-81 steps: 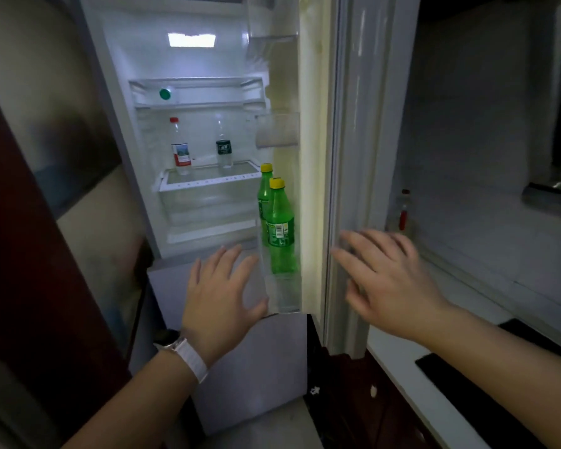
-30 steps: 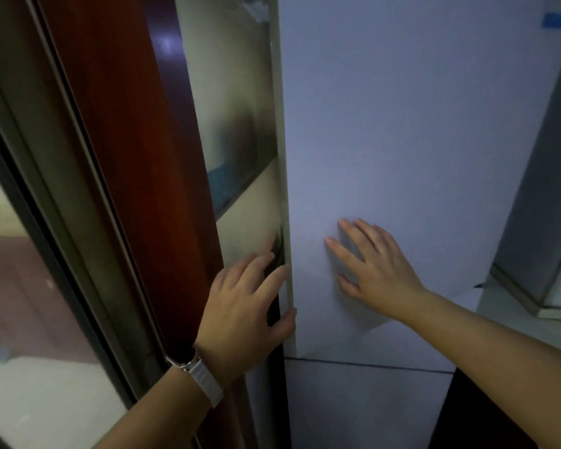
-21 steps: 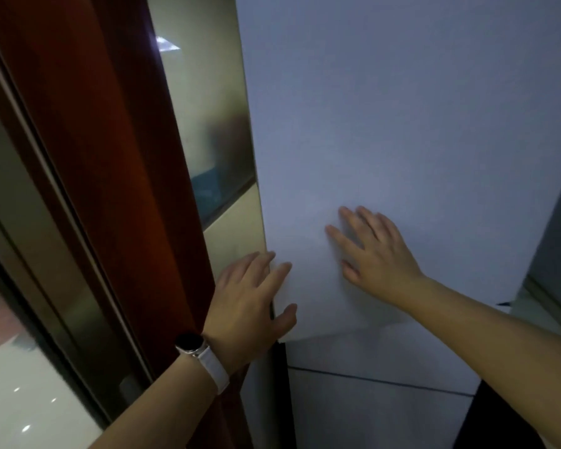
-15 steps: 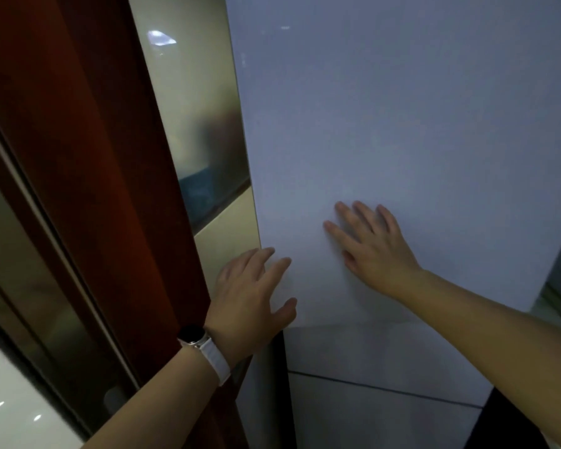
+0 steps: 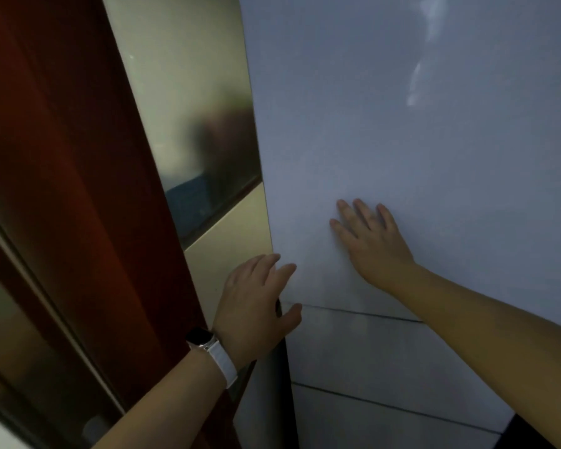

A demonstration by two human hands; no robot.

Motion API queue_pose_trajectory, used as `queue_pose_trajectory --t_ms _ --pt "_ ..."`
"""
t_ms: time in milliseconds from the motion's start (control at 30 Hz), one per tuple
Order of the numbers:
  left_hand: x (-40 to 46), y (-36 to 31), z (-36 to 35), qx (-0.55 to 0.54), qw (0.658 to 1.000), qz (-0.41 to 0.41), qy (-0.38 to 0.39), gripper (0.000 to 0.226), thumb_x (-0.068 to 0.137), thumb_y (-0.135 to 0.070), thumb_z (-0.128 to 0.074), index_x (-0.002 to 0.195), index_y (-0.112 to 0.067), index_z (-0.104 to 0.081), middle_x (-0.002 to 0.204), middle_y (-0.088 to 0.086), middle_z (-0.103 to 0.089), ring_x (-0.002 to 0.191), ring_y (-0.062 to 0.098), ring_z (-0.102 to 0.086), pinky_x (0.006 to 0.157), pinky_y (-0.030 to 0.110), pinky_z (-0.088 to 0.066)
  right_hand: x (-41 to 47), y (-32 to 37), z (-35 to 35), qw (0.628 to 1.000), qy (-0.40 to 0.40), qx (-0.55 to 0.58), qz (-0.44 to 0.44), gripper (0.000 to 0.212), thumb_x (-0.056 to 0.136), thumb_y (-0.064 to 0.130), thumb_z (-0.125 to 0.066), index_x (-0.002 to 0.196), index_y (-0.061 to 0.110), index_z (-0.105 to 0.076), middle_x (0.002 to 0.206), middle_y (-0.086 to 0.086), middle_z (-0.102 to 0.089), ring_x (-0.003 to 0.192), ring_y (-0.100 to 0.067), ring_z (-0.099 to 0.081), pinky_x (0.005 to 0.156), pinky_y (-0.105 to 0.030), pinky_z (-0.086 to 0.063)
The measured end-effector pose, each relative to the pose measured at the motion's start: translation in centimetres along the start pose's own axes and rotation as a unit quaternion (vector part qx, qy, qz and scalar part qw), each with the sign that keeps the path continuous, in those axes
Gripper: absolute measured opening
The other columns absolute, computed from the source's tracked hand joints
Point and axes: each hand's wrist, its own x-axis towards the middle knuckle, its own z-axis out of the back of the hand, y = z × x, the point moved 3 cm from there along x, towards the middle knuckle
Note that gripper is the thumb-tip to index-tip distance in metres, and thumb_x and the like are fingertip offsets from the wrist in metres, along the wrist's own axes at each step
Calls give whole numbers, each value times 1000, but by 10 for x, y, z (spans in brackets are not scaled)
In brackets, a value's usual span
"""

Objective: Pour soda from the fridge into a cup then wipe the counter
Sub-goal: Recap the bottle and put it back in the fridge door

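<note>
Pale grey fridge door (image 5: 402, 124) fills the right side of the frame, with a reddish wood door frame (image 5: 78, 189) down the left and a shiny beige wall panel (image 5: 191, 92) between them. Right hand (image 5: 370, 244) lies flat on the door at centre, fingers spread and gripping nothing, arm reaching in from the lower right. Left hand (image 5: 256, 306), white-strapped watch (image 5: 212, 348) on the wrist, sits loose and splayed at the door's left edge by the seam, also holding nothing; no soda visible with the door closed.

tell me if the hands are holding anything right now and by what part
Nothing is held. The right hand lies flat on the fridge door; the left hand rests open at the door's left edge.
</note>
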Motion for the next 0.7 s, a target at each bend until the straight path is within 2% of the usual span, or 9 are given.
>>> queue_pose_trajectory --t_ms 133,167,300,400,467,567,633,700 --pt "4 4 -1 1 1000 -7 -17 63 76 -55 -58 130 -22 -57 133 8 -59 120 28 -54 98 45 -43 0 -5 -8 1000 18 2 10 58 83 5 -36 141 10 -45 154 -18 -29 138 -38 -24 109 -59 -14" --pt "5 5 -1 0 1000 -7 -18 63 76 -55 -59 130 -22 -57 132 7 -59 120 27 -54 98 44 -42 0 -6 -7 1000 18 3 8 59 83 5 -34 141 10 -45 154 -18 -30 138 -38 -25 109 -59 -16" --pt "4 3 0 0 1000 -5 -20 62 76 -55 -58 130 -23 -57 133 6 -58 121 27 -53 98 43 -41 2 -2 -3 1000 27 4 2 62 79 -1 -54 140 10 -47 154 -18 -31 137 -39 -31 109 -60 -20" --pt "-1 3 3 -1 1000 -12 -23 62 76 -55 -59 129 -23 -57 132 6 -59 121 27 -54 98 45 -42 3 1 8 997 62 27 -22 64 74 10 -71 135 9 -52 152 -17 -36 134 -39 -38 106 -59 -28" --pt "-3 4 6 -5 1000 -11 -21 63 75 -55 -62 130 -24 -57 133 5 -59 122 26 -53 98 46 -42 -2 4 15 995 85 49 -36 66 70 16 -76 132 9 -55 148 -18 -41 130 -39 -44 103 -59 -35" --pt "-8 4 10 -6 1000 -14 -15 64 76 -57 -61 132 -25 -55 135 4 -57 124 25 -52 100 46 -41 -15 8 30 988 130 65 -54 68 74 27 -73 137 12 -51 149 -17 -39 133 -37 -42 106 -56 -32" --pt "-11 2 13 -6 1000 -20 -17 64 77 -58 -57 132 -24 -55 135 5 -57 124 26 -51 101 47 -41 -23 14 45 984 148 75 -72 66 83 35 -63 143 16 -42 154 -13 -32 138 -34 -33 111 -51 -24" --pt "-14 0 17 -14 999 -24 -26 64 77 -57 -55 132 -23 -56 135 5 -57 125 27 -50 102 47 -40 -30 21 64 981 138 103 -94 64 87 41 -52 145 17 -40 154 -12 -32 138 -32 -32 112 -48 -22"
